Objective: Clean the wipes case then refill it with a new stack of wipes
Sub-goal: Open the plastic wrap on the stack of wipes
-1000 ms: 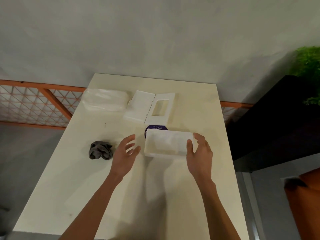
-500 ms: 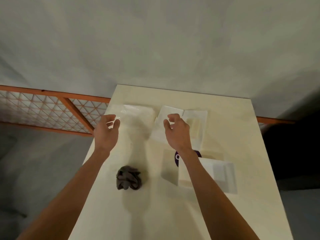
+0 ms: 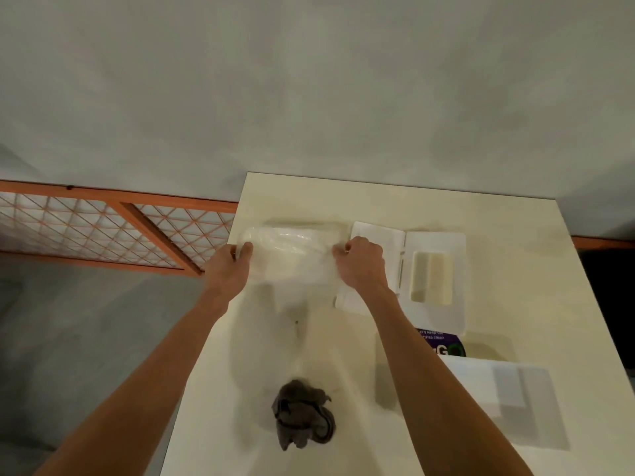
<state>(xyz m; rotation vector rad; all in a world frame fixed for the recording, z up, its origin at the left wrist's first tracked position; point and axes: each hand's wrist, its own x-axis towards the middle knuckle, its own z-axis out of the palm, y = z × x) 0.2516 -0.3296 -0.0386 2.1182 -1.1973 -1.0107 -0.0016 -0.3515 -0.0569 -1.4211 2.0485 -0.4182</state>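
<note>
A pale cream, rectangular table point(image 3: 405, 207) stands with its far edge against a plain grey wall point(image 3: 309, 80). To its left, low along the wall, runs an orange-framed lattice panel point(image 3: 103, 221) with a white diamond grid, above a grey floor point(image 3: 68, 338).

The new stack, a soft pack of white wipes in clear plastic wrap point(image 3: 292, 255), lies at the far left of the table, close to the left edge. Both hands are on it. The left hand point(image 3: 228, 269) grips its left end, fingers curled over the wrap. The right hand point(image 3: 360, 266) grips its right end with the fingers bunched into the plastic. Whether the pack is lifted or resting on the table is hard to judge from this angle.

Just right of the pack lies the flat white plastic lid point(image 3: 436, 242) of the wipes case, its hinged flap swung open beside a rectangular dispensing hole. The heel of the right hand lies over the flap's near corner. Nearer the person, at the table's right side, sits the translucent white rectangular case tub point(image 3: 508, 400). A purple printed label point(image 3: 441, 341) peeks out between the tub and the lid. A crumpled dark grey cloth point(image 3: 302, 417) rests on the table between the two forearms, well apart from the pack.
</note>
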